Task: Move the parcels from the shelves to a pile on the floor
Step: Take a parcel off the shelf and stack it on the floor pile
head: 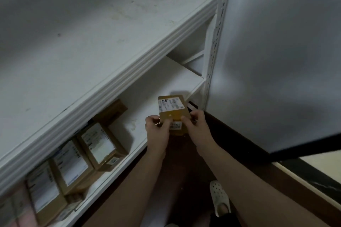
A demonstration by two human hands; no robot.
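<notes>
On the left, a row of brown boxes (72, 164) sits on the low shelf (147, 97). They touch each other and have white labels on top. Above them is the big top shelf (92, 33), white with a few dirty spots.

In the middle, the left hand (158, 127) holds the near left corner of a small brown parcel (172, 110). Its fingers curl round the side and the thumb lies on top. The parcel is at the front edge of the low shelf, near its right end, apart from the row. I cannot tell if it rests there or is lifted. The right hand (195, 125) grips the near right corner the same way.

Below the arms are the dark floor (129, 199) and a white shoe (219, 197). On the right stand a white post (215, 33) with holes and a white wall (276, 61).
</notes>
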